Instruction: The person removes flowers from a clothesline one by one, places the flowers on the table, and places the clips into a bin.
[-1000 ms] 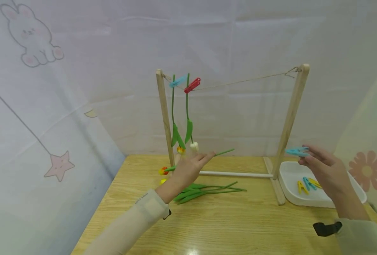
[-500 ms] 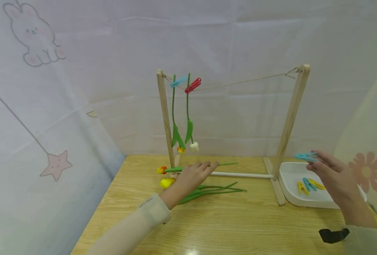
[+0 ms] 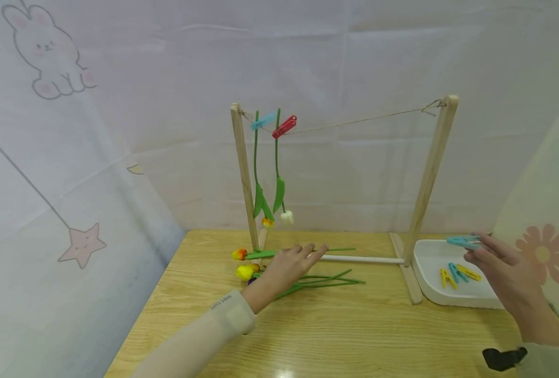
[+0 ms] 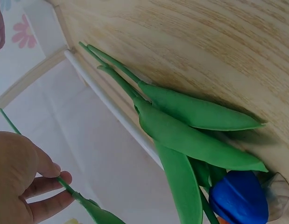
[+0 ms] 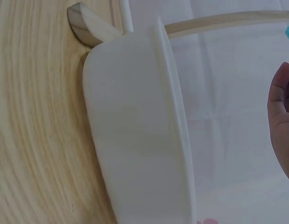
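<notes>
My left hand (image 3: 286, 270) pinches the green stem of an orange-and-yellow tulip (image 3: 239, 254), held sideways over the white crossbar of a wooden rack; the left wrist view shows thumb and fingertips on the stem (image 4: 65, 185). Beneath that hand, more tulips lie on the table, with a yellow bloom (image 3: 247, 271), a blue bloom (image 4: 240, 198) and green leaves (image 4: 195, 135). Over the white tray, my right hand (image 3: 508, 268) pinches a light blue clothespin (image 3: 464, 242). On the rack's string hang two tulips, under a blue clothespin (image 3: 262, 121) and a red clothespin (image 3: 285, 127).
The rack's right post (image 3: 431, 178) stands beside the white tray (image 3: 426, 294), which holds several yellow and blue clothespins (image 3: 458, 273). Its left post (image 3: 244, 173) rises behind the tulips. The string (image 3: 360, 121) spans both posts. A printed curtain (image 3: 355, 63) closes off the back.
My left hand has lowered with the tulip, whose stem swings from slanting upward to nearly level. My right hand, with the blue clothespin, has shifted right and slightly down.
</notes>
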`<action>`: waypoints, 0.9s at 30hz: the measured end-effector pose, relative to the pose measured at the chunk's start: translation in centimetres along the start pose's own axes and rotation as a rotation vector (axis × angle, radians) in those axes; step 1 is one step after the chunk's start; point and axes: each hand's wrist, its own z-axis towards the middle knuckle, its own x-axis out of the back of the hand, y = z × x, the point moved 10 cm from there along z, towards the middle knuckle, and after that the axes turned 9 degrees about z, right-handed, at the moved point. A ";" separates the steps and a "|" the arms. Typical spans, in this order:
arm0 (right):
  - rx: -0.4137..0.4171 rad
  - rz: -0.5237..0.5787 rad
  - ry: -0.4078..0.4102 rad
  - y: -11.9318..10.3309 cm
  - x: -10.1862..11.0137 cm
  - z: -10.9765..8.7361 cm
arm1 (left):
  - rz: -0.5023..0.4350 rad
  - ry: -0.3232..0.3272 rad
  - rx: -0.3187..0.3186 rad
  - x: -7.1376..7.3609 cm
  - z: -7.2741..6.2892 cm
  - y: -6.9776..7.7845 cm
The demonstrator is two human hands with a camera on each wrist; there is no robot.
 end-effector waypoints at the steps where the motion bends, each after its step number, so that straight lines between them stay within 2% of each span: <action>1: -0.001 -0.001 0.001 0.0 0.2 -0.1 | 0.009 -0.007 -0.003 -0.1 0.0 0.1; 7: 0.014 -0.056 0.013 0.2 1.5 -0.7 | 0.041 -0.053 -0.020 -0.8 -0.1 0.8; 13: -0.028 -0.049 0.078 1.1 3.2 -1.0 | 0.051 -0.106 -0.045 -1.9 -0.3 1.7; 19: -0.036 -0.078 0.105 1.8 4.3 -0.8 | 0.017 -0.161 -0.052 -2.9 -0.5 2.5; 23: -0.071 -0.099 0.120 2.3 4.9 -0.6 | -0.006 -0.189 -0.044 -3.1 -0.6 2.8; 27: -0.114 -0.154 0.165 2.7 5.9 -0.5 | -0.023 -0.246 -0.037 -3.6 -0.5 3.0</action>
